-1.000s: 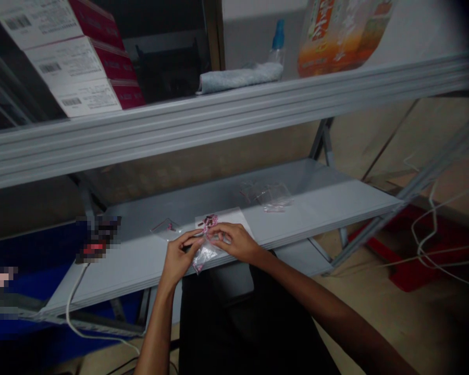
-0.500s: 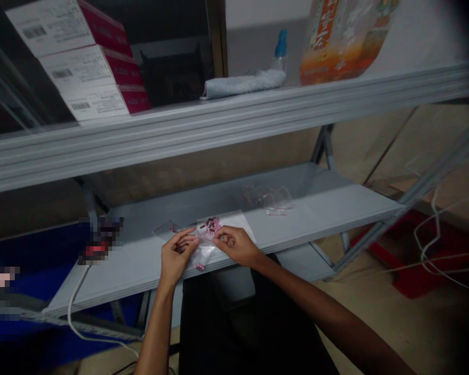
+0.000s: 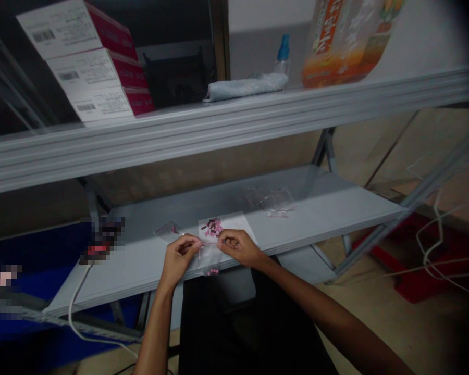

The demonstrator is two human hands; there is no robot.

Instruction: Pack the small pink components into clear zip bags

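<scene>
My left hand (image 3: 183, 256) and my right hand (image 3: 240, 247) pinch the two ends of the top edge of a clear zip bag (image 3: 208, 258), stretched between them. A few pink pieces (image 3: 213, 271) lie at the bottom of this bag, by the shelf's front edge. Just beyond my fingers, a pile of small pink and dark red pieces (image 3: 213, 227) rests on a white sheet of paper (image 3: 240, 221). Left of the paper lies another clear bag (image 3: 167, 230) with some pink bits in it.
Several clear bags (image 3: 271, 200) lie toward the back of the grey shelf (image 3: 316, 203). An upper shelf (image 3: 180, 127) carries stacked boxes (image 3: 97, 83), a folded cloth (image 3: 246, 86), a spray bottle (image 3: 283, 54) and a large orange-labelled bottle (image 3: 340, 47). A white cable (image 3: 72, 307) hangs at the left.
Both hands have shifted slightly, and the bag's top edge is now pulled straight between them. The pink pieces in the bag have moved to the right.
</scene>
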